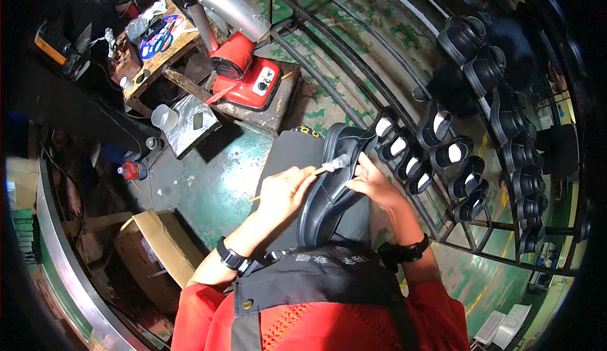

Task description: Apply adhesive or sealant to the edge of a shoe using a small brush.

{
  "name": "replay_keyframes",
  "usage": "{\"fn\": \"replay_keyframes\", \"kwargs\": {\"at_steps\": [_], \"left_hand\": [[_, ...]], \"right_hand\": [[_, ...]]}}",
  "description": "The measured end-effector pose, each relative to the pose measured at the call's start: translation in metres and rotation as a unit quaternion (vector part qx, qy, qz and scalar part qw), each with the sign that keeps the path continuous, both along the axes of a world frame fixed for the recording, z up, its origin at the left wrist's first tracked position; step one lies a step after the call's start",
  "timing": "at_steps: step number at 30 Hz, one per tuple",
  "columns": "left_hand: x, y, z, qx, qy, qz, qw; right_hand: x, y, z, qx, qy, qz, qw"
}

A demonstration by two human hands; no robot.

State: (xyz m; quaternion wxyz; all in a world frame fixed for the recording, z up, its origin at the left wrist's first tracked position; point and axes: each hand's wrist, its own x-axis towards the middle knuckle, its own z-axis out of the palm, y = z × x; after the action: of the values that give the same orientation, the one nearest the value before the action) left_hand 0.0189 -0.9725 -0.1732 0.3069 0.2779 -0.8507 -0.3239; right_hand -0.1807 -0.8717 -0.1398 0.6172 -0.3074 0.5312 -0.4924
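Observation:
A black leather shoe (320, 211) lies across my lap on a dark apron. My left hand (282, 193) is closed round a thin wooden stick with a pale wrapped, swab-like tip (337, 163). That tip is over the shoe's upper, near its opening; whether it touches the leather I cannot tell. On the shoe's right side, my right hand (374, 183) grips the edge with thumb and fingers. Some of its fingers are hidden behind the shoe.
To the right stands a metal rack (354, 79) holding several black shoes (469, 177). A red machine with a silver tube (253, 85) sits ahead on a low stand. A white cup (165, 118) rests on a foil-covered board, and a cardboard box (158, 256) is at left.

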Motion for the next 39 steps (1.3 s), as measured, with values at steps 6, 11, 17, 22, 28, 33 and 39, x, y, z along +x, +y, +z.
{"fn": "replay_keyframes", "kwargs": {"at_steps": [6, 11, 17, 22, 28, 33, 39], "left_hand": [[-0.032, -0.009, 0.019, -0.069, -0.024, 0.002, 0.997], [-0.005, 0.003, 0.012, -0.070, -0.054, -0.012, 0.996], [-0.037, -0.013, 0.029, -0.095, -0.048, -0.010, 0.994], [0.000, 0.000, 0.016, -0.060, -0.046, -0.023, 0.997], [-0.033, -0.011, 0.022, -0.076, -0.071, -0.023, 0.994], [-0.053, -0.029, 0.014, -0.126, 0.003, -0.006, 0.992], [-0.013, -0.004, 0.022, -0.072, -0.048, -0.023, 0.996]], "right_hand": [[0.000, 0.002, -0.009, -0.006, 0.008, 0.001, 1.000], [-0.005, 0.005, -0.018, -0.021, 0.015, 0.004, 1.000], [-0.003, 0.002, -0.014, -0.022, 0.000, 0.016, 1.000], [-0.005, 0.005, -0.008, 0.004, 0.004, 0.012, 1.000], [0.002, 0.003, -0.004, 0.028, 0.016, 0.004, 0.999], [-0.002, 0.003, -0.003, 0.006, -0.003, 0.011, 1.000], [-0.003, 0.007, -0.007, -0.003, 0.009, -0.014, 1.000]]}}
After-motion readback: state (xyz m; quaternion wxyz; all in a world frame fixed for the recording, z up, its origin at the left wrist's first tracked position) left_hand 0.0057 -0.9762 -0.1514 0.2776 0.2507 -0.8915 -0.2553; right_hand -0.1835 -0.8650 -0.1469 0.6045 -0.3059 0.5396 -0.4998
